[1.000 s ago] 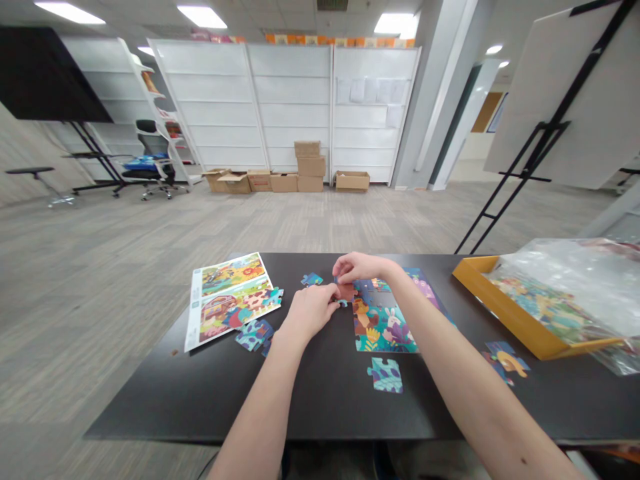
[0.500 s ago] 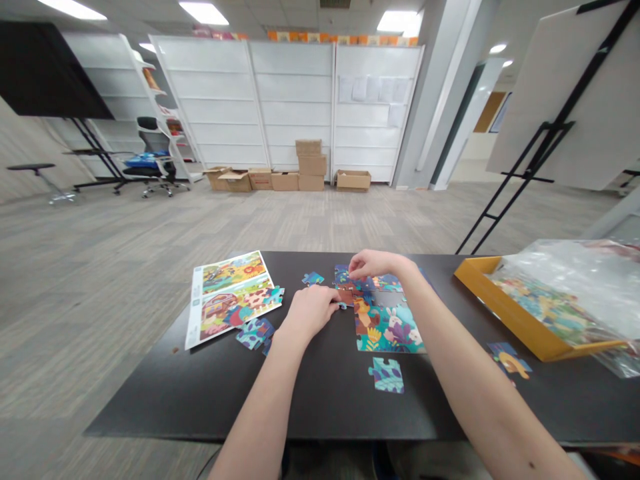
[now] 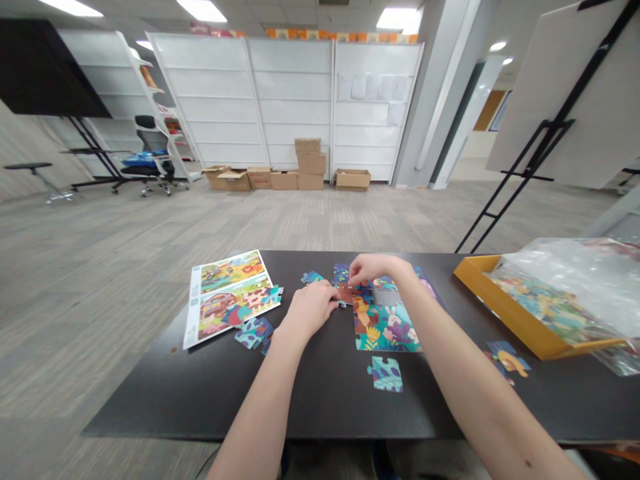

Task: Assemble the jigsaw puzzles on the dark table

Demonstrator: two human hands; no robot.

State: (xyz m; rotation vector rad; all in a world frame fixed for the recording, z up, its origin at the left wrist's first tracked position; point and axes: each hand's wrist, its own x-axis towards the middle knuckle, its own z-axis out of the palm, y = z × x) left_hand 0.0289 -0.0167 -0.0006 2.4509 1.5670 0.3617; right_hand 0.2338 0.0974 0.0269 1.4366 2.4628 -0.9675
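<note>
Desk [image 3: 200, 400]: bare front-left, yellow box [image 3: 530, 333] bounds right

Puzzle [image 3: 377, 333] sits mid-desk, loose teal piece [image 3: 386, 375] just off its near edge. Picture sheet [image 3: 215, 323] left, open strip between it and left hand [image 3: 313, 307]. Left: fingers bent, tips at reddish-brown piece [image 3: 345, 293]; grip unclear. Right hand [image 3: 367, 268]: fingers pinched over puzzle's far-left part, can't tell if gripping. Vs 1 s ago: right hand shifted right, dark blue corner piece [image 3: 341, 272] now exposed.
</note>
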